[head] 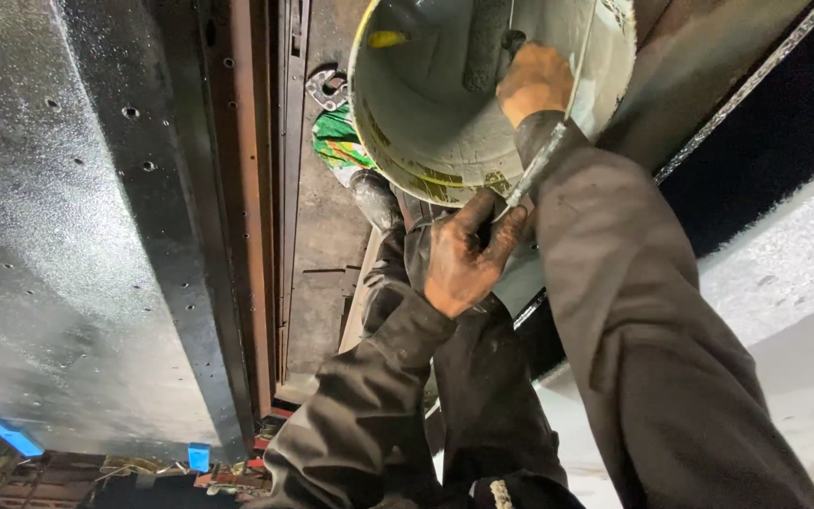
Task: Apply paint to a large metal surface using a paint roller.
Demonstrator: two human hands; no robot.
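Grey bucket [426, 104] fills the upper middle of the frame; the left hand [463, 254] pinches its wire handle [534, 170], the right hand [534, 80] grips a roller [484, 42] inside. Holding the bucket level should prevent spills.

A brownish metal floor [317, 236] carries a green crumpled bag [336, 141] and a metal shackle [325, 88] at its far end.

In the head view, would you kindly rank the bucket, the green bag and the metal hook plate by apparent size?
1. Bucket, though nearest the camera.
2. Green bag, partly hidden by the bucket.
3. Metal hook plate, smallest.
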